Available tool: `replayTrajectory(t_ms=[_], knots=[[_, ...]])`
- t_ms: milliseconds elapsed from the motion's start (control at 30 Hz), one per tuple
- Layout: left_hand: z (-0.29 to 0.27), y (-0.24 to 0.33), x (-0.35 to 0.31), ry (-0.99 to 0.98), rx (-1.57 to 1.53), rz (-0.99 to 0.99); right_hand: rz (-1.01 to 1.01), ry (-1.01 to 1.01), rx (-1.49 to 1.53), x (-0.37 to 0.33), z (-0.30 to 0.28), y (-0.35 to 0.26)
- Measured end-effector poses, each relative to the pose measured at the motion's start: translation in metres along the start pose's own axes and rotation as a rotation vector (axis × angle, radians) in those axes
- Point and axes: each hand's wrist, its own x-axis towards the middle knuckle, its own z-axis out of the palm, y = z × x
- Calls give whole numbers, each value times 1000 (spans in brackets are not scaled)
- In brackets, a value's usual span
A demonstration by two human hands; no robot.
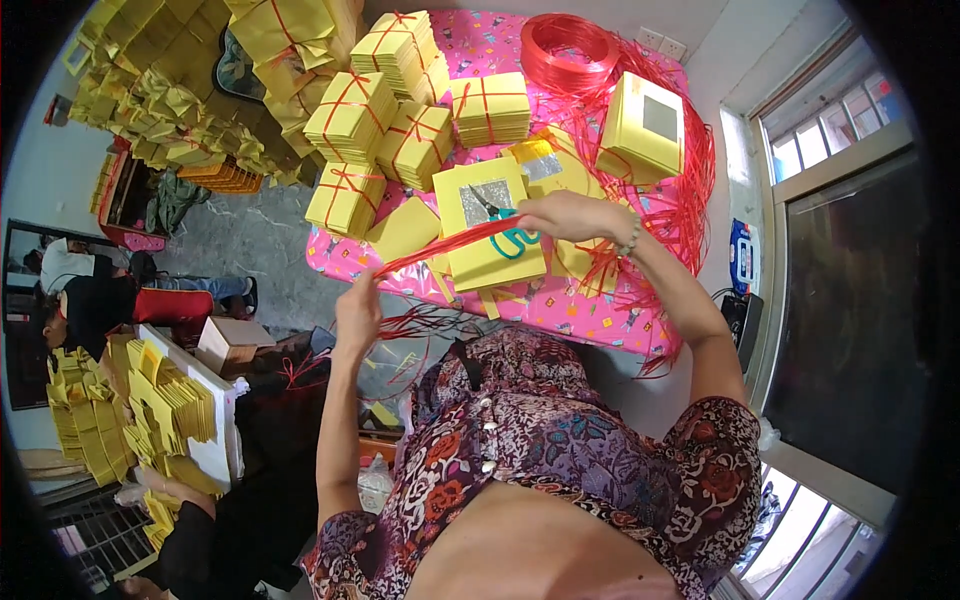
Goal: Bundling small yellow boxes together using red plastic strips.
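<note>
A bundle of thin red plastic strands (440, 246) is stretched between my two hands above the near edge of the table. My left hand (358, 312) is closed in a fist round its left end, with loose ends hanging below. My right hand (572, 215), a beaded bracelet at its wrist, pinches the other end. Beneath the strands lies a stack of yellow paper (478, 268) with a silver square on top. Teal-handled scissors (504, 246) rest on that stack, partly covered by the strands and close to my right hand.
Red-tied yellow paper bundles (350, 118) stand on the pink patterned tablecloth (345, 258). At the back right are a red strand coil (568, 80), loose red strands and another paper stack (622, 140). Other people work among yellow paper piles (175, 400) at left. A window is at right.
</note>
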Motion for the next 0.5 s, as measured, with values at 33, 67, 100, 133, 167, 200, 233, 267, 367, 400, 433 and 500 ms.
replayTrajectory(t_ms=[33,67,100,133,167,200,233,267,367,400,433,500], knots=[[-2,-9,-4,62,-12,-8,72,21,-39,-8,-1,7],[-4,-13,-8,62,-12,-8,72,21,-39,-12,0,12],[-5,-17,-12,46,-5,-14,35,11,19,-15,1,18],[-6,-22,-14,29,3,-20,-1,1,78,-16,2,20],[-5,-28,-16,-124,38,-162,-2,-2,76,-17,0,15],[-6,-27,-16,-124,39,-166,39,25,-47,-16,-2,5],[-5,-24,-14,-142,190,-28,78,53,-170,-13,-4,-6],[-5,-20,-10,-157,340,114,78,53,-172,-11,-7,-15],[-1,33,18,-82,181,230,69,39,-250,6,-3,-40],[2,57,29,-88,89,306,27,48,-292,13,2,-46],[5,79,36,-90,0,376,-22,56,-335,19,6,-53],[21,111,44,-123,-91,359,-102,96,-316,32,15,-55]])
